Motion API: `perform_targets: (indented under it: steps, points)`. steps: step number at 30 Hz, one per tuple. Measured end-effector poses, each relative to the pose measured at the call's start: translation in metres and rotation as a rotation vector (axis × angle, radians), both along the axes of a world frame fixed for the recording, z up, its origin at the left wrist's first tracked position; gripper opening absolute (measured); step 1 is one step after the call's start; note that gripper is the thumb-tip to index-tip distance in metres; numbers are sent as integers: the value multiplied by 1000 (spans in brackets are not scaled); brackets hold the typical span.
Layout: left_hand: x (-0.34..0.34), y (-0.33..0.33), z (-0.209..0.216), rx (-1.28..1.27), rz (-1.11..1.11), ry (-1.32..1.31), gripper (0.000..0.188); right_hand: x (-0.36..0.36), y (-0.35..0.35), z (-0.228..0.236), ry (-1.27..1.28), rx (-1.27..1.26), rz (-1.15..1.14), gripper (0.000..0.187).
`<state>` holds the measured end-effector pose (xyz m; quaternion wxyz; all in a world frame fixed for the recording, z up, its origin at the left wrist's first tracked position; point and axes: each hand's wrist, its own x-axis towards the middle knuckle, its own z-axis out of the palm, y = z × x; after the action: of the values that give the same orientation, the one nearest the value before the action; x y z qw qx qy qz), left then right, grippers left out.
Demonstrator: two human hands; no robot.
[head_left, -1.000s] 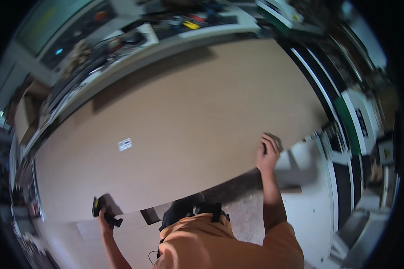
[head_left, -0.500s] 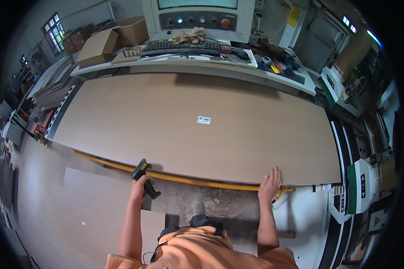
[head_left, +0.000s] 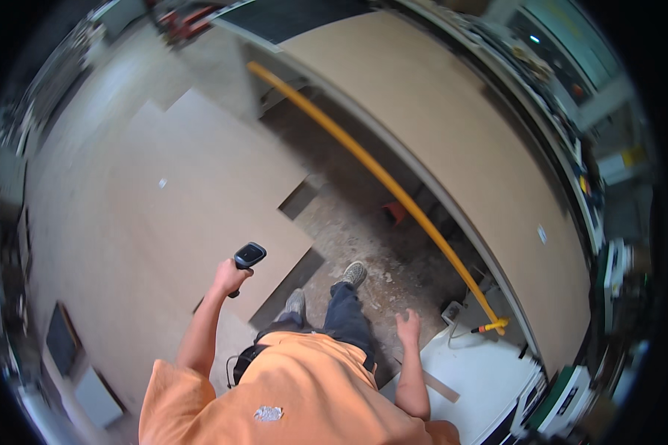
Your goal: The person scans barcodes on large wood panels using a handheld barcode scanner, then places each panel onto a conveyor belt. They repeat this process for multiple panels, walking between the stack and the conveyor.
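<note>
My left hand is closed around the grip of a dark handheld barcode scanner. The scanner is held up over a large light-brown board lying low to my left, with a small white label on it. My right hand hangs beside my leg, its fingers loosely bent and apart, with nothing seen in them. It is nearest the white machine surface and touches nothing visible. Another long brown board, bearing a white label, rests on the machine bed to my right.
A yellow bar runs along the near side of the machine bed, an orange-and-black tool at its end. Red equipment stands at the far left. A desk with a screen is at the upper right. Bare floor shows by my feet.
My view has turned left, away from the machine. My right hand has left the board's edge and dropped to my side. The scanner, still in my left hand, now points over the low board.
</note>
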<state>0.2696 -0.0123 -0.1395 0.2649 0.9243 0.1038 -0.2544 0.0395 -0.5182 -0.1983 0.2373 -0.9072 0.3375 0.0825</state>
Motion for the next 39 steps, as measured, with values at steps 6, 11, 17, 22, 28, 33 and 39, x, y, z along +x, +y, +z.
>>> perform_targets:
  steps: [6,11,17,22,28,33,39]
  points:
    - [-239,192,-56,150,740,414,38,-179,46,-154,348,1011,-567,45]
    - [-423,201,-23,102,1153,528,39,-217,23,-193,660,594,293,44]
    - [-499,182,0,273,775,666,46,-7,39,-160,584,378,204,23]
    - [-496,242,-10,58,1005,411,41,170,137,-99,57,530,157,19]
    - [-508,350,-37,55,934,354,43,207,311,-59,-145,731,269,14]
    - [-574,416,-31,12,1195,470,46,94,458,-106,381,637,654,13]
    - [-622,448,-35,-5,1264,563,50,-8,548,-80,724,743,638,26]
